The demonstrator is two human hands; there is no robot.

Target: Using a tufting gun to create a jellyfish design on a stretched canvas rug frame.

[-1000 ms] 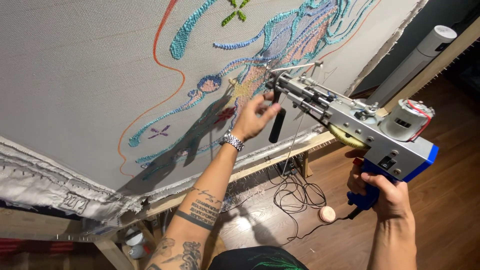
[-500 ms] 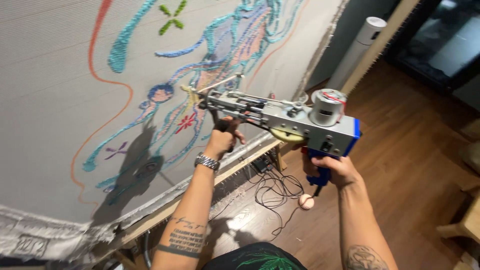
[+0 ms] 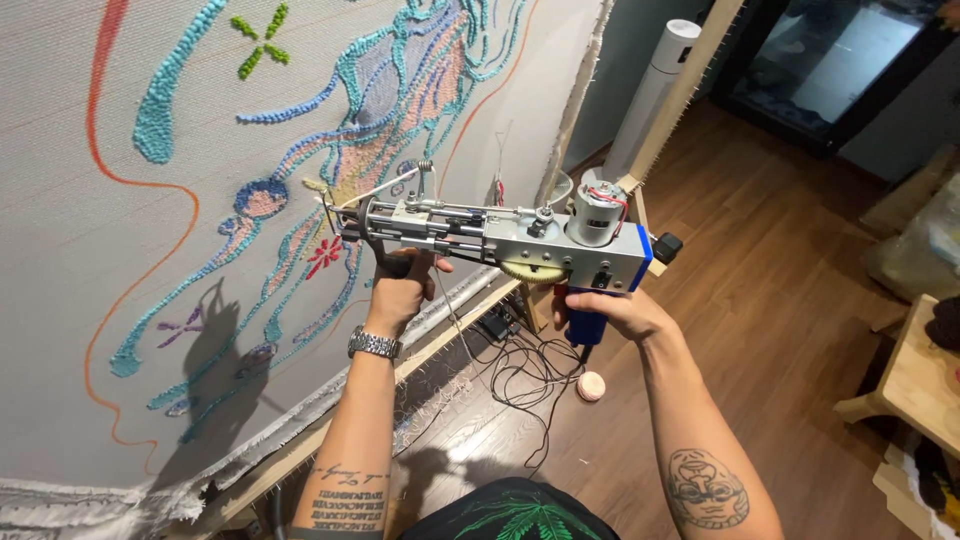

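While the right hand was clenched round the blue rear handle of the tufting gun, the left hand gripped the dark front handle under the tool's nose. The gun was held between the two hands, level, its long axis running left to right across the view, with the needle end pointing left toward the stretched backing cloth. That cloth lay just beyond the tip, so the left hand was the nearer one to it; whether the needle touched the fabric could not be made out. A thin yarn strand ran up from the nose. Coloured tufted lines covered the cloth on its wooden frame. Cables lay on the wood floor below. Both handles were mostly hidden by the fingers.
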